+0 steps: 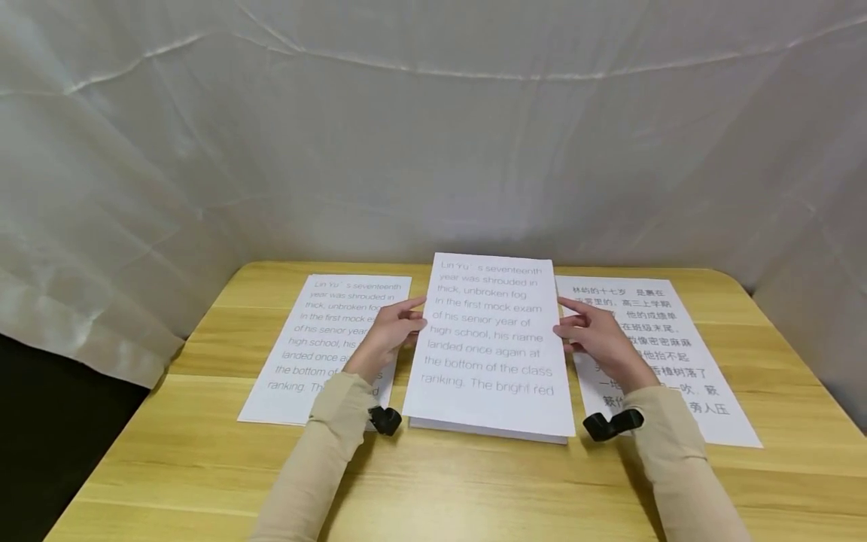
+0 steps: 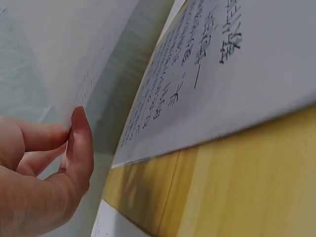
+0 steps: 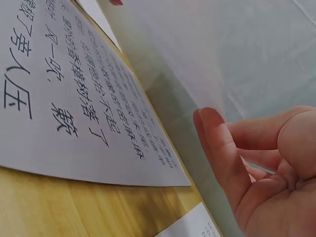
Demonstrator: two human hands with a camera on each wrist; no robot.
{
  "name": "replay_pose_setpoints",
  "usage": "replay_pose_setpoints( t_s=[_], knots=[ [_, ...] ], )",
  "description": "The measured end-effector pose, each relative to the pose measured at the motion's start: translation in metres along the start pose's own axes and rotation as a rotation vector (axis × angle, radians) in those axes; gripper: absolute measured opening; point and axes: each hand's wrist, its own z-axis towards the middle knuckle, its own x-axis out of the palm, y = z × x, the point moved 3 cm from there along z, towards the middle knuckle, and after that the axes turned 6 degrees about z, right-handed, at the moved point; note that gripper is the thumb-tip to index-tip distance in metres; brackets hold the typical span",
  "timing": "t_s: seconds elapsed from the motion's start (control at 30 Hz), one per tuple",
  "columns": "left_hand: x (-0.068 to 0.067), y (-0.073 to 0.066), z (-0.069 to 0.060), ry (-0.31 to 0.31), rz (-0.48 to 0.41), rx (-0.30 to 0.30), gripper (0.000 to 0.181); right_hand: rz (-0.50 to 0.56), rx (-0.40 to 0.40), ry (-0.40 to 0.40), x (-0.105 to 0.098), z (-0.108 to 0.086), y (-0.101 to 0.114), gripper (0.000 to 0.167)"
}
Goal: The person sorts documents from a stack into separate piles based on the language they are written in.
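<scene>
A white sheet of paper (image 1: 491,346) printed in English is held up in the middle, above the table. My left hand (image 1: 387,337) pinches its left edge between thumb and fingers. On the opposite edge, my right hand (image 1: 603,339) pinches it the same way. Beneath it lies another sheet (image 2: 266,84) printed with Chinese characters; from the head view only its near edge shows. Both wrist views show the raised sheet apart from the one below. In the left wrist view the left hand (image 2: 44,177) grips the thin edge; the right hand (image 3: 266,168) does so in its own view.
To the left, an English-printed sheet (image 1: 325,324) lies partly under my left forearm. A Chinese-printed sheet (image 1: 684,361) lies on the right, partly covered by my right hand. The wooden table (image 1: 460,489) ends at a pale curtain (image 1: 433,165) behind.
</scene>
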Motion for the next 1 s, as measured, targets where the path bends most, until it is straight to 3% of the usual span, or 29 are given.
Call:
replay_pose_setpoints(
  t_s=[0.4,0.73,1.0],
  knots=[
    [-0.026,-0.003,-0.011,-0.030,0.121,0.025,0.053,0.012,-0.078,0.012,0.030,-0.003,0.008,0.063],
    [-0.058,0.009,-0.013,-0.062,0.191,0.001,0.053,0.038,0.022,-0.038,0.069,0.008,0.013,0.067],
    [-0.080,0.017,-0.014,-0.063,0.217,-0.047,0.053,0.040,0.037,-0.017,0.093,0.016,0.015,0.065]
  ],
)
